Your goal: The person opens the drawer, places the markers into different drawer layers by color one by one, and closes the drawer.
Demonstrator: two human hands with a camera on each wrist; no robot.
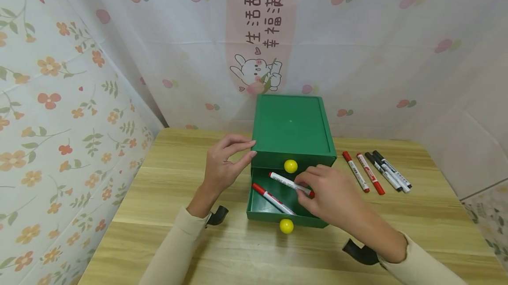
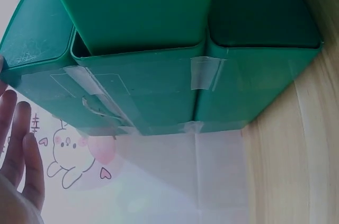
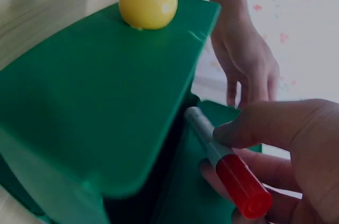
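A green drawer cabinet (image 1: 293, 124) with yellow knobs stands on the table, one drawer (image 1: 259, 217) pulled out. My right hand (image 1: 331, 192) pinches a white marker with red ends (image 1: 285, 181) over that drawer; in the right wrist view, the marker's red end (image 3: 241, 184) points towards the camera. A second red-capped marker (image 1: 274, 199) lies inside the drawer. At the cabinet's upper left edge is my left hand (image 1: 226, 161), its fingers extended and the tips at the side. The left wrist view shows these fingers (image 2: 24, 144) beside the cabinet wall.
Several markers lie right of the cabinet: a red-capped one (image 1: 356, 171), a red-and-white one (image 1: 371, 174) and black-and-white ones (image 1: 390, 172). Clear tape (image 2: 206, 73) joins the cabinet units. A patterned curtain (image 1: 178, 33) hangs behind the wooden table (image 1: 178, 152).
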